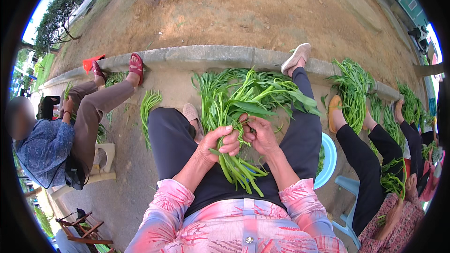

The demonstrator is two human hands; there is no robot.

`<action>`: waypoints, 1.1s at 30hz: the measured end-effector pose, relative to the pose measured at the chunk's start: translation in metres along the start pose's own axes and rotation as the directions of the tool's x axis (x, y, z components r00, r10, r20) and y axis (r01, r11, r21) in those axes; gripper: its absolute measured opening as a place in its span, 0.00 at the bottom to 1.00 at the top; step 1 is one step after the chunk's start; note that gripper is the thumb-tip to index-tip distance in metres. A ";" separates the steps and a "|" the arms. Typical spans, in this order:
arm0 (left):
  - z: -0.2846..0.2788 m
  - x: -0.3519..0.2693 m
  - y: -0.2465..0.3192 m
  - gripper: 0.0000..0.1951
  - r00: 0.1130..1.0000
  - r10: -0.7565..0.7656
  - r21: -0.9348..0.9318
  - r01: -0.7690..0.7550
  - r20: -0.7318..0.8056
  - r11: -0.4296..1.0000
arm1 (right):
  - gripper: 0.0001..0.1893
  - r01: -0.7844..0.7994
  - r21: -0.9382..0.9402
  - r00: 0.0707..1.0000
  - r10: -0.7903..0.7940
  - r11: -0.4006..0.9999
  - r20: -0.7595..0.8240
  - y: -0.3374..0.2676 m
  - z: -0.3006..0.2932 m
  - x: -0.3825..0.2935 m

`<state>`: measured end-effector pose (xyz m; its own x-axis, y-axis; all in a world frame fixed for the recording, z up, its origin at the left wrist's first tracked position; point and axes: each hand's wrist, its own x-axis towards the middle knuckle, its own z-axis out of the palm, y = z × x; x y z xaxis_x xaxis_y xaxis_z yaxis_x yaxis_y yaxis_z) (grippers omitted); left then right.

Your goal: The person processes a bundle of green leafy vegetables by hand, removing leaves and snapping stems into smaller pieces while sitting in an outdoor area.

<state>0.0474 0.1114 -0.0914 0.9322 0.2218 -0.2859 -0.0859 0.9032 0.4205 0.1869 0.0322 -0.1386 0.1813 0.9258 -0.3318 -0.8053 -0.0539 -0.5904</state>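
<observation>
My left hand [218, 143] is closed around a bunch of long green leafy stems, which look like water spinach [242, 172]; the cut stem ends point towards my lap and the leaves spread away from me. My right hand [258, 134] is just beside it, thumb and fingers pinching a leaf or thin stem at the bunch's right side. Beyond the hands, a larger heap of the same greens [211, 88] lies on the pavement between my legs, against a stone kerb [211, 56]. The held bunch partly hides the heap.
A light blue basin [328, 161] with greens stands by my right thigh. A small pile of stems [149, 103] lies near my left knee. Seated people flank me, several with greens; a blue plastic stool [348, 200] is at right and a wooden folding stool [84, 230] at lower left.
</observation>
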 end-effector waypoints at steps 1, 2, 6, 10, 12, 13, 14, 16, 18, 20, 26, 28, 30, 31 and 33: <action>-0.001 0.000 0.000 0.18 1.000 0.006 -0.010 -0.006 0.004 1.000 | 0.06 -0.007 -0.038 1.000 0.006 0.999 -0.019 0.000 -0.002 0.001; -0.003 0.001 0.000 0.16 1.000 0.011 -0.021 -0.011 0.008 1.000 | 0.06 -0.015 -0.076 0.999 0.012 0.997 -0.038 0.000 -0.006 0.003; -0.005 -0.002 -0.002 0.22 0.999 0.033 -0.104 -0.031 0.018 0.994 | 0.06 0.010 -0.209 0.949 -0.075 0.978 -0.307 0.002 -0.003 0.007; -0.003 -0.003 -0.006 0.25 1.000 0.020 -0.169 -0.019 0.006 0.985 | 0.06 -0.019 -0.136 0.905 -0.041 0.991 -0.424 -0.002 -0.012 0.009; -0.005 -0.005 -0.004 0.25 0.996 0.053 -0.150 -0.041 0.077 0.988 | 0.06 -0.068 -0.039 0.865 0.039 0.997 -0.500 -0.010 -0.021 0.010; -0.007 -0.006 -0.002 0.26 0.991 0.072 -0.143 -0.055 0.111 0.988 | 0.06 -0.048 -0.023 0.887 0.032 0.999 -0.462 -0.009 -0.022 0.007; -0.007 -0.007 -0.002 0.26 0.993 0.064 -0.147 -0.049 0.102 0.988 | 0.06 -0.028 -0.005 0.906 0.023 1.000 -0.423 -0.009 -0.022 0.003; -0.005 -0.007 -0.002 0.26 0.995 0.055 -0.138 -0.043 0.083 0.989 | 0.06 -0.031 -0.012 0.949 0.025 0.999 -0.315 -0.010 -0.014 -0.005; -0.006 -0.005 -0.002 0.28 0.997 0.038 -0.119 -0.029 0.067 0.992 | 0.06 -0.030 0.009 0.970 0.031 1.000 -0.243 -0.009 -0.001 -0.008; -0.006 -0.004 -0.003 0.22 0.997 0.041 -0.120 -0.033 0.064 0.992 | 0.06 -0.057 0.043 0.982 0.064 0.997 -0.178 -0.006 -0.001 -0.008; 0.000 -0.002 0.002 0.18 1.000 0.019 0.062 -0.018 -0.020 0.998 | 0.10 -0.030 0.136 0.999 0.034 0.990 -0.028 -0.003 0.009 -0.008; -0.005 0.000 -0.001 0.16 0.999 0.043 0.105 -0.043 0.000 0.994 | 0.11 -0.017 0.160 1.000 0.014 0.987 0.017 -0.006 0.010 -0.008; -0.007 0.000 0.000 0.18 0.999 0.032 0.122 -0.031 -0.002 0.992 | 0.11 -0.016 0.191 1.000 0.014 0.982 0.011 -0.011 0.015 -0.010; -0.007 0.000 0.001 0.17 1.000 0.027 0.121 -0.027 -0.004 0.992 | 0.10 -0.009 0.176 1.000 0.011 0.984 -0.009 -0.010 0.014 -0.009; -0.008 0.001 0.001 0.16 1.000 0.017 0.120 -0.016 -0.010 0.993 | 0.09 0.004 0.149 0.999 0.003 0.989 -0.049 -0.008 0.011 -0.007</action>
<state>0.0456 0.1155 -0.0982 0.9270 0.2409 -0.2873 -0.0578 0.8490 0.5253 0.1862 0.0302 -0.1232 0.2064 0.9060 -0.3695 -0.8794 0.0062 -0.4760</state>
